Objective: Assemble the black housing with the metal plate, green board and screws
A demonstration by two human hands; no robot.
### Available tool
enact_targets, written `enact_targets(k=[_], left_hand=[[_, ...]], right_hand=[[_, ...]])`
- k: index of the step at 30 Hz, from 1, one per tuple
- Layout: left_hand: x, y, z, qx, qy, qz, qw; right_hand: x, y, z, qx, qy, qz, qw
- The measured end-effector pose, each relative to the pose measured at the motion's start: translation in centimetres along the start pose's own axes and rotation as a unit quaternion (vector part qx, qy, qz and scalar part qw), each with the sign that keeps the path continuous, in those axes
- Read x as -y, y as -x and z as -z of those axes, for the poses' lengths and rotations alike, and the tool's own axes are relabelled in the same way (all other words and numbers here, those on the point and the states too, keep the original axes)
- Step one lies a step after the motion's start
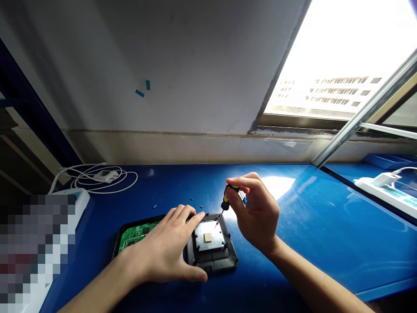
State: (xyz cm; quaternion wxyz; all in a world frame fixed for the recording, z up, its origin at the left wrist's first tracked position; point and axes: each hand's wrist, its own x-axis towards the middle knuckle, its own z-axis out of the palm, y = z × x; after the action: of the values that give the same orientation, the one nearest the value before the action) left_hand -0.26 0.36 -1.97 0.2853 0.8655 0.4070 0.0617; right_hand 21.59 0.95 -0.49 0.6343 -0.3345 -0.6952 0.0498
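My right hand (256, 211) is closed around the black and yellow handle of a small screwdriver (224, 202), its shaft slanting down to the left. The tip meets a silvery metal plate (213, 243) near its upper right part. That plate, with a beige square pad (207, 238) on it, sits inside a black plastic cover (224, 263). Thumb and fingers of my left hand (166, 248) span the cover's left side and hold it. Partly hidden beneath that hand and wrist lies a green circuit board (137, 234) in another black housing half.
Several small screws (201, 207) lie beyond the cover on the blue table (325, 234). At the back left is a coiled white cable with an adapter (106, 175). White power strips stand at left (80, 202) and right (387, 191). A metal post (345, 126) rises at right.
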Motion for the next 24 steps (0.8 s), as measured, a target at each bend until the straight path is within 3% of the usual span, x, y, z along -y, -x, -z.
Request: enact_targets(k=[10,14,24], left_hand=[[0.01,0.01,-0.03,-0.005,0.0,0.003,1.0],[0.0,0.01,0.01,-0.007,-0.005,-0.003,1.0],[0.11,0.0,-0.06,-0.009,0.006,-0.001,1.0]], right_hand=[[-0.26,0.18,0.04,0.02,-0.039,0.004,0.999],[-0.57,0.08,0.13,0.018,-0.021,0.032,0.999],[-0.3,0.01,-0.14,0.001,0.016,0.01,1.0]])
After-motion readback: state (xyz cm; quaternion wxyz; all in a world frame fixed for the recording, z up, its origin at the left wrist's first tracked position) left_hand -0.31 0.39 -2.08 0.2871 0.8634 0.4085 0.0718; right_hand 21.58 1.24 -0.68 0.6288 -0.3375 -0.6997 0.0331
